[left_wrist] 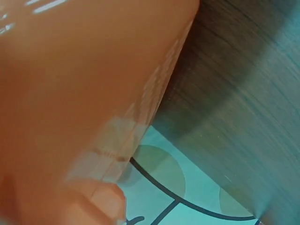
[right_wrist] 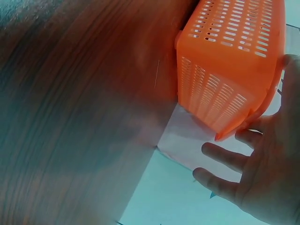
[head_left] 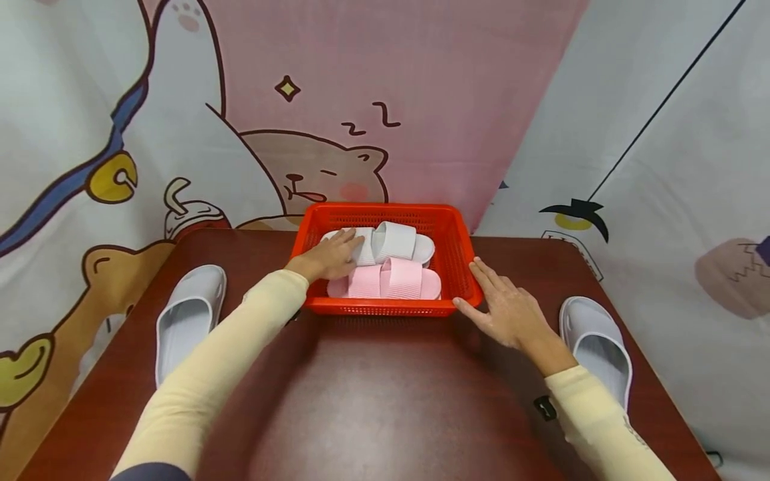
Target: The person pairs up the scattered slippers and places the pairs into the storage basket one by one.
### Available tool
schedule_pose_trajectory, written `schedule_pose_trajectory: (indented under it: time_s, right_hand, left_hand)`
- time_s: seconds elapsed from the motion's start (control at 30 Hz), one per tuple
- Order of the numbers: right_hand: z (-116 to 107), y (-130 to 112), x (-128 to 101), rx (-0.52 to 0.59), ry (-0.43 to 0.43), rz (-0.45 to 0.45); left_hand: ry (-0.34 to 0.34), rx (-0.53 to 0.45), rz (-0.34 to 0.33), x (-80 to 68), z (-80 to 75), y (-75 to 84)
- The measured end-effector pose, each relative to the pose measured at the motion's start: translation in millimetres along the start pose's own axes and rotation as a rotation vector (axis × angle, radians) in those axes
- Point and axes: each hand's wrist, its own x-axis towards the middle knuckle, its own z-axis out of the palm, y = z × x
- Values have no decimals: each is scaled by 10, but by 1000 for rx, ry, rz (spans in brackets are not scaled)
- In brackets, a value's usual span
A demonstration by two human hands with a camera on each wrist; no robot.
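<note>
The left hand [head_left: 327, 257] reaches over the near left rim of the red basket [head_left: 463, 250] and lies palm down on the white slipper [head_left: 385, 242] inside it, fingers stretched out flat and resting on the slipper's heel end rather than curled around it; the right hand [head_left: 505, 307] is spread open too, its fingers straight, the fingertips and thumb touching the basket's near right corner from outside; in the right wrist view the same hand [right_wrist: 262, 164] shows relaxed fingers beside the basket's perforated wall [right_wrist: 225, 70], gripping nothing. The white slipper lies across the back half of the basket, and a pink slipper [head_left: 388, 280] lies just in front of it, the two side by side and touching, both with their ribbed straps up. The basket stands at the far middle of the dark reddish-brown counter [head_left: 385, 401], close to the cartoon backdrop [head_left: 313, 100]; the left wrist view shows only a blurred orange-red surface of it [left_wrist: 70, 93] against the counter's wood grain. Cream sleeves cover both forearms. Well apart from the basket, a pale grey slipper [head_left: 186, 317] lies near the counter's left edge; a second grey slipper [head_left: 598, 344] lies near the right edge, just beside the right wrist.
</note>
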Motion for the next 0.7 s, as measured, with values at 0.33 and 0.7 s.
schedule_pose_trajectory:
  time_s: [0.33, 0.7]
  right_hand:
    - [107, 18, -45, 46, 196, -130]
    - [97, -273, -167, 41, 344, -344]
  left_hand:
    - [189, -2, 39, -377, 78, 33]
    - [417, 73, 141, -827, 80, 228]
